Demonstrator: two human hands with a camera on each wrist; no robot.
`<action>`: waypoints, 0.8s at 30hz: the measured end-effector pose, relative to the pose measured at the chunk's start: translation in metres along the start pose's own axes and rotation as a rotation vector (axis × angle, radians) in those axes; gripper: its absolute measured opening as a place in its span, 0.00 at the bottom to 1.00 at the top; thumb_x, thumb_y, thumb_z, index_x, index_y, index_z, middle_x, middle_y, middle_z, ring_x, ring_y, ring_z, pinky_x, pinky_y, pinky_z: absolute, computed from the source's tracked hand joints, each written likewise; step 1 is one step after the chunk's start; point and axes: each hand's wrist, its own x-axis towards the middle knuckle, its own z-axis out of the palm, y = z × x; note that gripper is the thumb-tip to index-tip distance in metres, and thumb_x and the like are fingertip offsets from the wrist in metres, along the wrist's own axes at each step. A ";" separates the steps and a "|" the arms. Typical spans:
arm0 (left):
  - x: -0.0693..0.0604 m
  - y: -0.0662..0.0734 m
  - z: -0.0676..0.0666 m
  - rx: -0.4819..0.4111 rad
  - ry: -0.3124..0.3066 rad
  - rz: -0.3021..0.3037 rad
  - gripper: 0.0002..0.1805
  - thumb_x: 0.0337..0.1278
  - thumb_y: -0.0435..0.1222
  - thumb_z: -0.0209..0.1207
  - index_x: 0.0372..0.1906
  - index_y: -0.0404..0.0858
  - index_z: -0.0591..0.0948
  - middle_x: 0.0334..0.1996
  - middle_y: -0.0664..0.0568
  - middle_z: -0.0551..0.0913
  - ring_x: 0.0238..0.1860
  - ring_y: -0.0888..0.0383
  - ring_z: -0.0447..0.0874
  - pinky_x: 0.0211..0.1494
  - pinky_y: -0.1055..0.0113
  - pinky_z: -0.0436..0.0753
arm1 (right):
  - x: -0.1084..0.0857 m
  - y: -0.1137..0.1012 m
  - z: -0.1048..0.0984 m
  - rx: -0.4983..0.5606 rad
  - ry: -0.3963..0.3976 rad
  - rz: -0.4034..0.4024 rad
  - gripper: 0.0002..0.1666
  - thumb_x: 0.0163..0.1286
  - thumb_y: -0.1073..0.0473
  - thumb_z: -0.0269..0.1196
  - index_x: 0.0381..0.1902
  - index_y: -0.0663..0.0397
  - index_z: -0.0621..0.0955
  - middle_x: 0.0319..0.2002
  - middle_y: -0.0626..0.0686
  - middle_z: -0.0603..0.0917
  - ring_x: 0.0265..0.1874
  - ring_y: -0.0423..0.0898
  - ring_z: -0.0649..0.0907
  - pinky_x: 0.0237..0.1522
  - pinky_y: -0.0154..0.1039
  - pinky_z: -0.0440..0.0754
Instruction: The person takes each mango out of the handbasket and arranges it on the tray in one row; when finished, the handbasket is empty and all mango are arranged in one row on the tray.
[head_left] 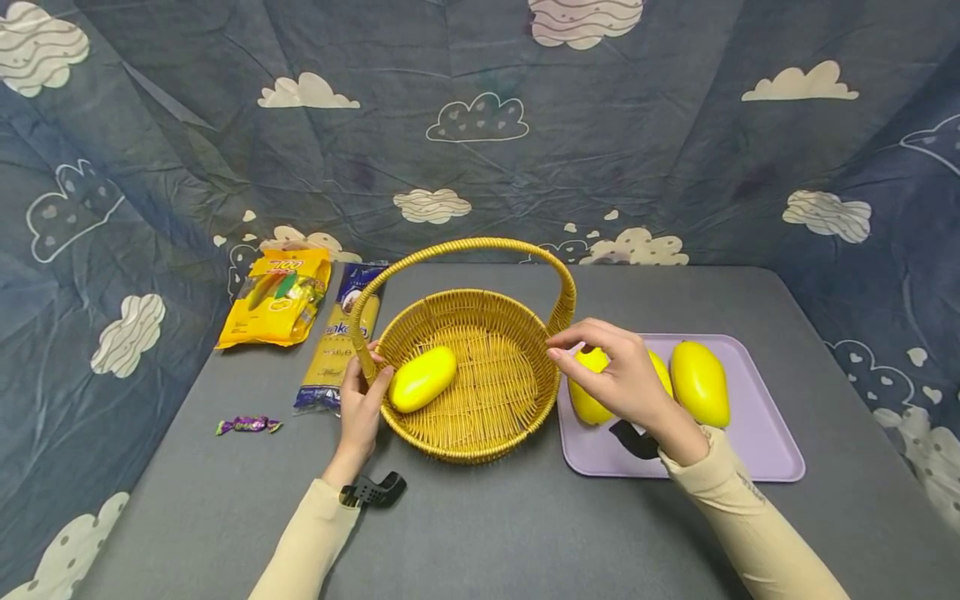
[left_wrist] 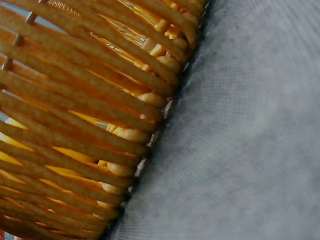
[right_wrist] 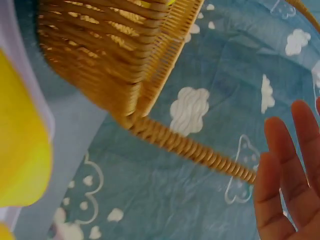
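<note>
A woven wicker basket (head_left: 480,305) with a tall arched handle stands in the middle of the table. My left hand (head_left: 362,417) grips it at the left, thumb and fingers about the handle's foot by the rim. One yellow mango (head_left: 423,380) lies inside, against the left wall. My right hand (head_left: 622,375) is at the basket's right side, near the handle's other foot, with nothing held. Its fingers (right_wrist: 287,175) look apart in the right wrist view. Under that arm, a lilac tray (head_left: 761,408) bears more mangoes (head_left: 701,383), some partly hidden by the hand.
Left of the basket lie a pack of spaghetti (head_left: 326,367) and a yellow candy bag (head_left: 273,300). A purple-wrapped candy (head_left: 248,425) is nearer the front left. A cloud-patterned cloth (head_left: 480,183) hangs behind the grey table (head_left: 495,533).
</note>
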 end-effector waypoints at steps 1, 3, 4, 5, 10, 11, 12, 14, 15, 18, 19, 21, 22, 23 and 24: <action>-0.001 0.002 0.001 -0.001 0.001 0.000 0.13 0.61 0.23 0.52 0.47 0.18 0.66 0.63 0.33 0.64 0.64 0.46 0.61 0.61 0.70 0.65 | 0.002 0.004 0.003 0.004 -0.029 -0.009 0.13 0.55 0.71 0.68 0.38 0.55 0.84 0.34 0.45 0.83 0.34 0.41 0.79 0.35 0.36 0.75; -0.001 0.002 0.001 -0.004 0.002 -0.001 0.13 0.61 0.22 0.52 0.47 0.18 0.66 0.63 0.33 0.64 0.64 0.46 0.61 0.61 0.69 0.65 | 0.006 0.012 0.009 0.007 -0.082 -0.026 0.11 0.57 0.67 0.69 0.40 0.51 0.84 0.35 0.44 0.83 0.35 0.41 0.79 0.35 0.34 0.75; -0.001 0.003 0.001 -0.005 0.002 -0.001 0.13 0.61 0.22 0.53 0.47 0.18 0.66 0.63 0.33 0.64 0.64 0.46 0.61 0.61 0.69 0.65 | 0.008 0.015 0.012 0.007 -0.110 -0.031 0.11 0.59 0.64 0.69 0.40 0.50 0.84 0.36 0.43 0.83 0.36 0.40 0.79 0.37 0.34 0.75; -0.001 0.002 0.001 -0.008 0.002 0.000 0.13 0.61 0.22 0.53 0.47 0.18 0.66 0.63 0.33 0.64 0.64 0.46 0.61 0.61 0.69 0.65 | 0.011 0.017 0.015 0.002 -0.139 -0.035 0.11 0.60 0.61 0.68 0.41 0.48 0.84 0.37 0.42 0.83 0.36 0.40 0.78 0.38 0.34 0.75; -0.001 0.002 0.002 -0.020 -0.007 0.006 0.13 0.61 0.23 0.53 0.48 0.19 0.67 0.63 0.33 0.64 0.64 0.45 0.61 0.60 0.70 0.66 | 0.025 0.015 0.030 -0.079 -0.279 -0.021 0.13 0.63 0.50 0.65 0.44 0.46 0.83 0.41 0.40 0.81 0.43 0.37 0.78 0.47 0.38 0.75; -0.001 0.002 0.002 -0.021 -0.008 0.007 0.13 0.61 0.23 0.53 0.47 0.19 0.67 0.63 0.33 0.64 0.64 0.44 0.61 0.60 0.70 0.66 | 0.028 0.016 0.033 -0.094 -0.307 -0.013 0.14 0.64 0.48 0.65 0.44 0.46 0.83 0.41 0.40 0.81 0.43 0.37 0.78 0.48 0.38 0.74; -0.001 0.002 0.002 -0.021 -0.007 0.008 0.13 0.61 0.23 0.53 0.47 0.19 0.67 0.63 0.33 0.64 0.64 0.44 0.61 0.60 0.70 0.66 | 0.032 0.015 0.036 -0.107 -0.334 -0.007 0.15 0.64 0.47 0.64 0.45 0.46 0.83 0.41 0.40 0.81 0.44 0.37 0.78 0.49 0.39 0.74; -0.001 0.002 0.001 -0.019 -0.006 0.010 0.13 0.61 0.23 0.53 0.47 0.19 0.67 0.63 0.33 0.64 0.64 0.45 0.61 0.60 0.70 0.66 | 0.039 0.015 0.043 -0.114 -0.387 0.004 0.16 0.65 0.46 0.63 0.45 0.47 0.83 0.42 0.41 0.82 0.45 0.38 0.78 0.50 0.40 0.73; -0.001 0.003 0.001 -0.016 -0.003 0.011 0.13 0.61 0.23 0.53 0.47 0.19 0.67 0.63 0.33 0.64 0.64 0.45 0.61 0.60 0.70 0.65 | 0.043 0.016 0.046 -0.113 -0.411 0.009 0.17 0.65 0.46 0.63 0.45 0.48 0.83 0.42 0.41 0.82 0.46 0.39 0.78 0.51 0.40 0.73; -0.001 0.003 0.001 -0.012 -0.001 0.012 0.13 0.61 0.23 0.53 0.47 0.19 0.67 0.63 0.33 0.64 0.64 0.44 0.61 0.60 0.71 0.65 | 0.056 0.017 0.058 -0.120 -0.483 0.010 0.17 0.66 0.45 0.62 0.46 0.49 0.83 0.43 0.43 0.82 0.47 0.40 0.78 0.52 0.40 0.72; -0.001 0.003 0.001 -0.013 -0.002 0.013 0.13 0.61 0.23 0.53 0.47 0.19 0.67 0.63 0.32 0.64 0.64 0.44 0.61 0.60 0.71 0.65 | 0.060 0.018 0.062 -0.123 -0.505 0.007 0.18 0.66 0.45 0.62 0.46 0.49 0.83 0.43 0.44 0.82 0.47 0.41 0.78 0.52 0.40 0.72; -0.001 0.003 0.001 -0.017 -0.003 0.011 0.13 0.61 0.23 0.53 0.47 0.18 0.66 0.63 0.32 0.64 0.64 0.43 0.61 0.60 0.70 0.65 | 0.067 0.021 0.070 -0.132 -0.549 0.005 0.19 0.66 0.45 0.61 0.47 0.50 0.83 0.44 0.45 0.82 0.48 0.42 0.78 0.53 0.39 0.72; -0.001 0.003 0.001 -0.016 -0.002 0.008 0.13 0.61 0.23 0.53 0.47 0.18 0.66 0.63 0.33 0.64 0.64 0.43 0.61 0.60 0.70 0.65 | 0.070 0.022 0.074 -0.132 -0.571 0.005 0.19 0.66 0.45 0.61 0.47 0.51 0.82 0.45 0.45 0.82 0.48 0.43 0.78 0.53 0.39 0.72; 0.000 0.000 0.000 -0.021 -0.002 0.005 0.13 0.61 0.23 0.53 0.47 0.18 0.66 0.63 0.33 0.64 0.64 0.44 0.61 0.60 0.70 0.65 | 0.073 0.024 0.079 -0.129 -0.592 0.008 0.19 0.66 0.45 0.61 0.48 0.51 0.82 0.45 0.46 0.82 0.49 0.43 0.78 0.53 0.39 0.72; 0.001 -0.003 0.000 -0.026 -0.002 0.002 0.13 0.61 0.23 0.53 0.47 0.19 0.66 0.63 0.33 0.64 0.64 0.44 0.61 0.61 0.70 0.65 | 0.075 0.025 0.082 -0.128 -0.613 0.011 0.20 0.66 0.46 0.61 0.48 0.52 0.82 0.46 0.46 0.82 0.49 0.44 0.78 0.54 0.39 0.71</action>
